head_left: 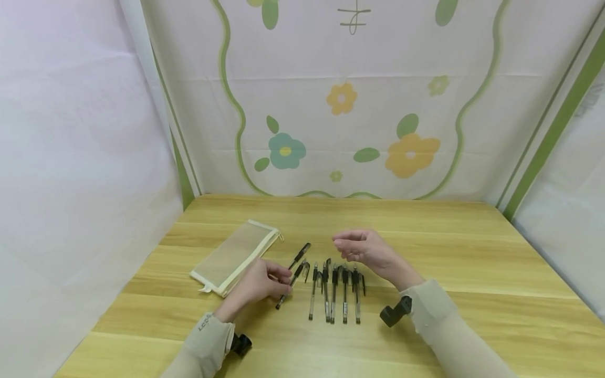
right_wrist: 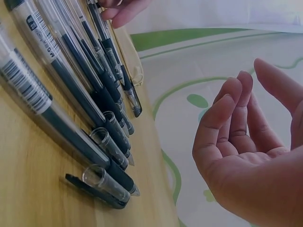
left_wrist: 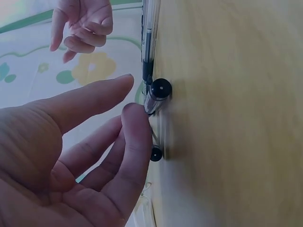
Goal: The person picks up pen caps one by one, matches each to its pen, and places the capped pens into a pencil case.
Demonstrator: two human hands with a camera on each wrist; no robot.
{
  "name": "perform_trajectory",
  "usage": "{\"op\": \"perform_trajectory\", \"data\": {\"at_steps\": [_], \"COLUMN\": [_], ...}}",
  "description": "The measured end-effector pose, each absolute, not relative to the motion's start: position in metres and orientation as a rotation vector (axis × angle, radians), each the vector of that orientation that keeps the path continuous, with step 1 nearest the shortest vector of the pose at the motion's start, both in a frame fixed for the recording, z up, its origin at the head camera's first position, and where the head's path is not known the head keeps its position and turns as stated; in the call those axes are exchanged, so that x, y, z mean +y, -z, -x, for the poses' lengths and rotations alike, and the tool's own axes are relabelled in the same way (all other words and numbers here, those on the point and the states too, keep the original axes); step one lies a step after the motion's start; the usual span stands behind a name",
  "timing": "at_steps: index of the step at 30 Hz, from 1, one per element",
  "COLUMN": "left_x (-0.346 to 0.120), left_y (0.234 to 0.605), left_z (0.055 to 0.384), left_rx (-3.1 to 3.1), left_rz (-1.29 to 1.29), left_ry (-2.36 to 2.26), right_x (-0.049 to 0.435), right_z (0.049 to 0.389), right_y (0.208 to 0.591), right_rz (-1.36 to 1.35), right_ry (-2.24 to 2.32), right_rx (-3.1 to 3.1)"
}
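While left hand (head_left: 261,281) and right hand (head_left: 366,250) hold thumb and fingers apart, probably light, stiff pens (head_left: 334,278) should suit mid-barrel pinching.

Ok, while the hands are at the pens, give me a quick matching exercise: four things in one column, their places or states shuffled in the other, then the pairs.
Things
1. pouch
2. left hand
3. right hand
4. rightmost pen

Places and states
A. next to the two leftmost pens
B. tip bare, a cap lying beside it
C. cream-coloured, lying flat on the table
D. holding nothing, near the far end of the rightmost pens

Pairs
1-C, 2-A, 3-D, 4-B
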State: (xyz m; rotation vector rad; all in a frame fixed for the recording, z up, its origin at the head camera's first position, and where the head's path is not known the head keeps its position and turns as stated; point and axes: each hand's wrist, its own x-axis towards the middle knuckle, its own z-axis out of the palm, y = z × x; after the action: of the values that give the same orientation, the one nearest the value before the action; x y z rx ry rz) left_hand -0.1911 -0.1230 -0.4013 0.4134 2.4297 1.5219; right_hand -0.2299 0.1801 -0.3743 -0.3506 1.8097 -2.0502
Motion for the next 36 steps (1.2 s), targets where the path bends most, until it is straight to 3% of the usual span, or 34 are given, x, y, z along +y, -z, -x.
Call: {"op": "perform_trajectory", "data": {"at_steps": [36], "left_x": [-0.121], "left_y": [0.399], "left_z": [0.186], "left_rx": [2.466], "left_rz": [-0.336], "left_ry": [-1.414], "right_x": [0.194], "right_z": [0.223], "right_y": [0.380], "right_rz": [0.345], "right_ry": [2.017], "right_rx": [1.764]}}
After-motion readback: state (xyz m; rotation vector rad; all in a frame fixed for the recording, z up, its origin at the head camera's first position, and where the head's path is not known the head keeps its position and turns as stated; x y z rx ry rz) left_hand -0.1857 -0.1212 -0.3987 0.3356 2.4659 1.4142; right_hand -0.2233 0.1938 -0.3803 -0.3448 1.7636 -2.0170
